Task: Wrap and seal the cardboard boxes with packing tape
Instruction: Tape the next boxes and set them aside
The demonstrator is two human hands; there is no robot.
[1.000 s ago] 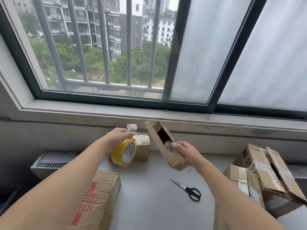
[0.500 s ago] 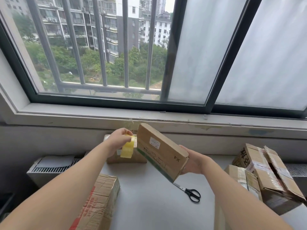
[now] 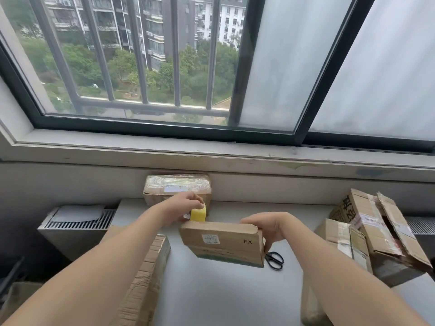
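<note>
Holding a small cardboard box (image 3: 223,243) in the air above the worktop (image 3: 211,297), the right hand (image 3: 266,225) is closing its grip on the box's right end, fingers over the top edge and thumb down the side. The box is sitting roughly level with its flaps shut; a white label and a handwritten mark are facing the camera.

The left hand (image 3: 186,203) is keeping a pinching grip on the yellow tape roll (image 3: 198,213), which is showing edge-on at eleven o'clock from the held box, just past its far edge. I cannot tell whether roll and box are touching.

Black scissors (image 3: 275,260) are lying on the worktop at four o'clock from the held box, partly hidden behind it. A tape-wrapped box (image 3: 176,188) is standing against the wall at twelve o'clock. Two opened boxes (image 3: 376,229) are leaning together at three o'clock. A worn carton (image 3: 146,276) is resting at seven o'clock, under the left forearm.
</note>
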